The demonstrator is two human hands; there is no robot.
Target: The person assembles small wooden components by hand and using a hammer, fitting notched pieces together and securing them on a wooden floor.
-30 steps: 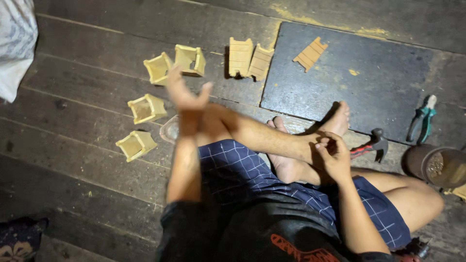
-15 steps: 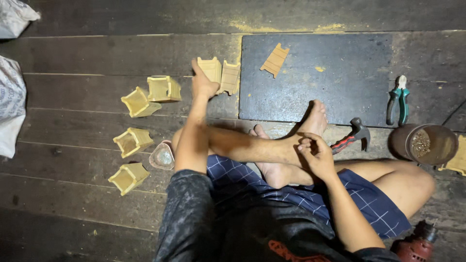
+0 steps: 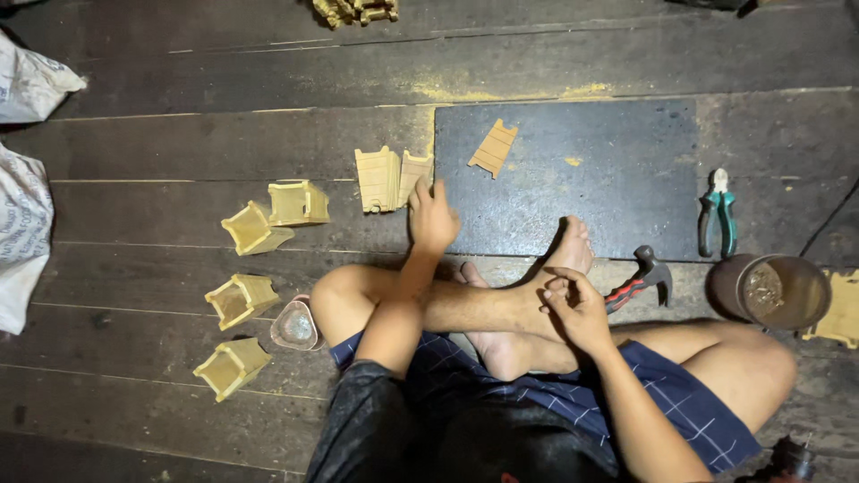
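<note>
I sit cross-legged on a dark plank floor. My left hand reaches forward, fingers spread, with its fingertips at the right edge of a pair of pale wooden panel pieces standing by the corner of a dark mat. My right hand rests by my foot, fingers pinched together; whether it holds anything is too small to tell. A red-handled hammer lies just right of that hand. A flat wooden slat lies on the mat.
Several small open wooden boxes lie scattered left of my knee, beside a small glass dish. Green-handled pliers, a round tin of small metal bits and another wooden piece are at the right. White sacks line the left edge.
My left hand has come down from raised in the air and moved forward to the panel pieces. The right hand stays by my foot. The camera view has tilted forward.
</note>
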